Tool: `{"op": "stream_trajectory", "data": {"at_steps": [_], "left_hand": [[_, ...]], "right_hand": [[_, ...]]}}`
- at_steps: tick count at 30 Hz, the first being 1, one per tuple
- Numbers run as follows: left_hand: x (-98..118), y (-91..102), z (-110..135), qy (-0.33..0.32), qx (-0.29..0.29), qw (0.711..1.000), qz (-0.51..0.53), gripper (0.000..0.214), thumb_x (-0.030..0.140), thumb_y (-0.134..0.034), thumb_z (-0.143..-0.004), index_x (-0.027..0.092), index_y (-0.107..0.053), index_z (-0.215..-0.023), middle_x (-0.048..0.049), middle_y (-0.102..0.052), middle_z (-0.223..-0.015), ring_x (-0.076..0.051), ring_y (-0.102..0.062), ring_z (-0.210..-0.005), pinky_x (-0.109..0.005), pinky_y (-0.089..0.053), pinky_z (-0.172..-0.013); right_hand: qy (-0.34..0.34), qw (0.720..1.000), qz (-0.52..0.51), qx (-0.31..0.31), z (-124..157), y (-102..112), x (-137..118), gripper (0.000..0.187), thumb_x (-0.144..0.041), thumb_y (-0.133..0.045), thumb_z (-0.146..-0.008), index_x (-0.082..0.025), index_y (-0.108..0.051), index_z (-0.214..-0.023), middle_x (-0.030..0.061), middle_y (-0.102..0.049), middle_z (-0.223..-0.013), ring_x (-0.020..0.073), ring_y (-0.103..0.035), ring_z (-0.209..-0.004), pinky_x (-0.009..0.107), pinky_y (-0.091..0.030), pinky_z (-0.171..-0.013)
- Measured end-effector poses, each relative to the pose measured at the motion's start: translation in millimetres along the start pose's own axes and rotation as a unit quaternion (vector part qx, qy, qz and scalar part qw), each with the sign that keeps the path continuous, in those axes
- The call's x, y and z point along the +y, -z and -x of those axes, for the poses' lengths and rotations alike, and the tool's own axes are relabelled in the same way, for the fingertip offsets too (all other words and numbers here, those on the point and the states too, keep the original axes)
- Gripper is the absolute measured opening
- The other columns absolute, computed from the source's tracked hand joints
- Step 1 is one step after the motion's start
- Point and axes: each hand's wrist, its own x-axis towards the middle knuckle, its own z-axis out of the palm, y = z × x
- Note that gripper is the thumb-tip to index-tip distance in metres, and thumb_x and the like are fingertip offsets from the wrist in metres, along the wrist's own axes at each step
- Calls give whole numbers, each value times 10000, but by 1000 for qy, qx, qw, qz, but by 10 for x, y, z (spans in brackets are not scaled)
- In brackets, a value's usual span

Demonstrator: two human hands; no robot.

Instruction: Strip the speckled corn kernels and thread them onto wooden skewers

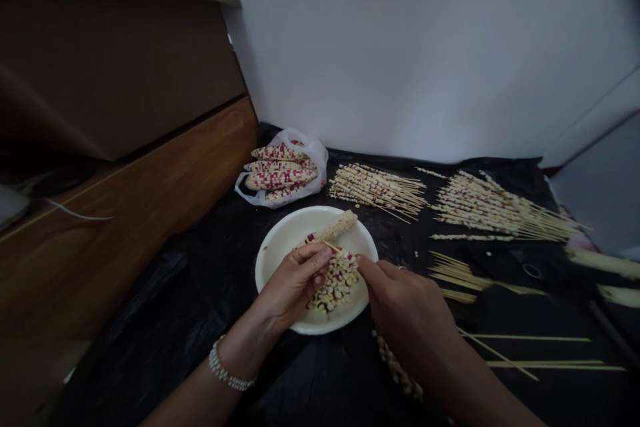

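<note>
— Since everything here is logged against the white plate [264,267], where is the corn cob [335,227]?

— Lying across the plate's far half, pale and partly stripped, with its lower end under the left hand [293,287]. A heap of white and purple corn kernels [337,283] sits on the plate beside that hand.

— Hand states?

— Left: curled, fingers closed toward the cob, apparently gripping it, though the contact is partly hidden. Right hand [405,307]: closed to a pinch over the plate's right rim, seemingly on a thin bamboo skewer [331,247].

— Handling?

— Judged, not measured: the cob should be light, stiff and rough, best held around its thick middle. The skewer is light and springy but could snap; hold it near one end. Kernels look small and prone to rolling.

— Surroundings?

— Behind the plate, a plastic bag [320,160] holds whole cobs [280,177], with bundled kernel-threaded skewers [377,190] beside it. Right of the plate, bare skewers [540,363] lie on black plastic sheeting [150,347].
</note>
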Motion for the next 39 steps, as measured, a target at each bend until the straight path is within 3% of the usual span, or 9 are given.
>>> {"op": "stream_trajectory", "data": {"at_steps": [7,14,39], "left_hand": [[16,22,-57,16,63,995,80,140,25,-649,-764,77,-704,-882,-70,-687,-759,-69,-648,-667,-95,-530,-614],[13,17,-51,3,54,995,86,154,47,-629,-789,76,-689,-929,-78,-695,-811,-77,-658,-684,-102,-544,-617],[18,-8,-47,-18,53,994,90,141,65,-623,-803,74,-691,-926,-65,-678,-788,-65,-637,-692,-106,-533,-649]], "right_hand": [[-3,1000,9,-5,6,-1,8,283,-83,-379,-843,-172,-614,-973,3,-587,-667,127,-552,-531,286,-240,-473],[-5,1000,15,-7,-2,-3,-3,241,-75,-400,-829,-183,-607,-890,-5,-570,-638,130,-546,-512,286,-224,-470],[2,999,32,-8,10,-19,0,300,-38,-401,-782,-167,-607,-956,-1,-574,-639,139,-552,-511,287,-213,-467]]}}
